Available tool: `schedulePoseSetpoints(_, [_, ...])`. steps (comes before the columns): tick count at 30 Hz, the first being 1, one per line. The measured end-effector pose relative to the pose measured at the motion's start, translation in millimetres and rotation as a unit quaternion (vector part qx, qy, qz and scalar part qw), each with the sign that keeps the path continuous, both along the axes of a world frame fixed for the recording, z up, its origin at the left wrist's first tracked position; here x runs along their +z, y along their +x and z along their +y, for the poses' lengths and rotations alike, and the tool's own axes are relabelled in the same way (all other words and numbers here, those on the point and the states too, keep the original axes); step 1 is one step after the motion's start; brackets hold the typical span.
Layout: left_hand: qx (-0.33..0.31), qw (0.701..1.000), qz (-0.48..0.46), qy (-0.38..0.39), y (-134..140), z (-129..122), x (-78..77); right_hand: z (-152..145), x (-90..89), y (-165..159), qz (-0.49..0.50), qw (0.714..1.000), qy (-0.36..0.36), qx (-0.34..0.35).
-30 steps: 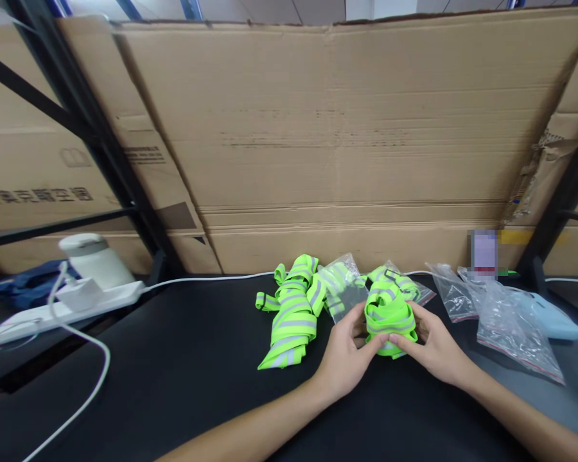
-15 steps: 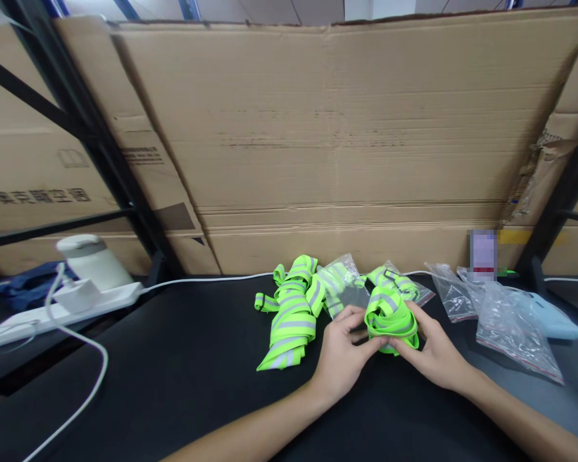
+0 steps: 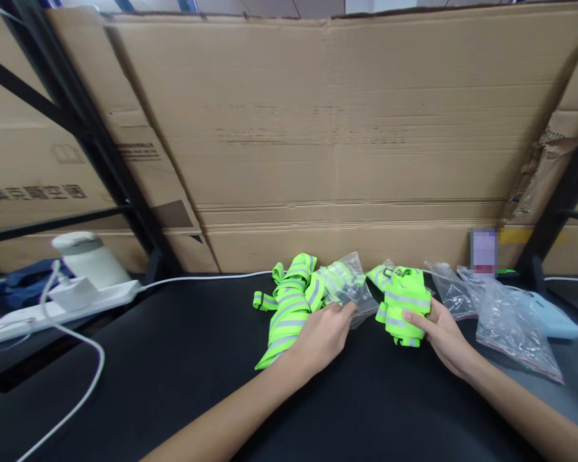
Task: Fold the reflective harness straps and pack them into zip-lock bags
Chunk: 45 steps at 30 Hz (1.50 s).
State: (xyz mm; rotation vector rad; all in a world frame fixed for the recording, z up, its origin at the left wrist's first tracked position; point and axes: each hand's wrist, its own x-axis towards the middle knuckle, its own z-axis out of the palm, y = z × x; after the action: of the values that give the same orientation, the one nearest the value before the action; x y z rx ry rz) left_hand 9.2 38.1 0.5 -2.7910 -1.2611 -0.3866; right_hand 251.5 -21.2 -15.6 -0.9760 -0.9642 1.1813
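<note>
My right hand (image 3: 446, 337) grips a folded bundle of fluorescent green reflective strap (image 3: 404, 311), thumb across its front and fingers behind. My left hand (image 3: 325, 337) is closed at the lower edge of a clear plastic bag (image 3: 359, 292), its fingertips pinching the film and partly hidden. Green striped strap shows through or beneath that bag; I cannot tell which. A long rolled strap bundle (image 3: 291, 305) lies left of the bag, its lower part behind my left hand. Behind the held bundle, another piece of green strap (image 3: 378, 277) with a dark buckle peeks out.
Clear zip bags (image 3: 510, 327) lie at the right beside a light blue object (image 3: 553, 314). A white power strip (image 3: 101, 296) with a cable and a white cup-like container (image 3: 94, 260) sit at the left. A cardboard wall (image 3: 327, 160) closes off the black table's (image 3: 197, 372) back.
My left hand has let go of the strap bundle and moved left to the plastic bag, whose edge has shifted right. The bundle is turned and now held by my right hand alone.
</note>
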Motion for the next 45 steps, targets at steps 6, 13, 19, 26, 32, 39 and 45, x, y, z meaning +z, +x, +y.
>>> schedulePoseSetpoints(6, [-0.037, 0.999, -0.011, 0.000, 2, -3, 0.0, -5, 9.8, -1, 0.020, 0.994, -0.068, 0.078])
schedulePoseSetpoints(13, [-0.067, 0.994, -0.083, 0.039, 5, -3, -12.0, -13, 10.8, 1, 0.028, 0.988, -0.097, 0.114])
schedulePoseSetpoints(19, [-0.101, 0.970, -0.204, 0.085, 5, -3, -11.5, -15, 7.3, 0, -0.024, 0.976, -0.118, 0.184])
schedulePoseSetpoints(26, [-0.153, 0.944, -0.244, 0.159, 6, -9, -7.0, -15, 7.7, -2, -0.082, 0.965, -0.121, 0.216])
schedulePoseSetpoints(32, [-0.166, 0.933, -0.225, 0.227, 8, -9, -4.1, -14, 5.3, -7, -0.095, 0.972, -0.130, 0.173])
schedulePoseSetpoints(39, [-0.198, 0.927, -0.220, 0.230, 7, -8, -1.2, -16, 7.4, -14, -0.058, 0.984, -0.115, 0.125])
schedulePoseSetpoints(45, [-0.219, 0.912, -0.282, 0.202, 8, -10, -2.6, -12, 4.9, -11, -0.076, 0.986, -0.081, 0.121])
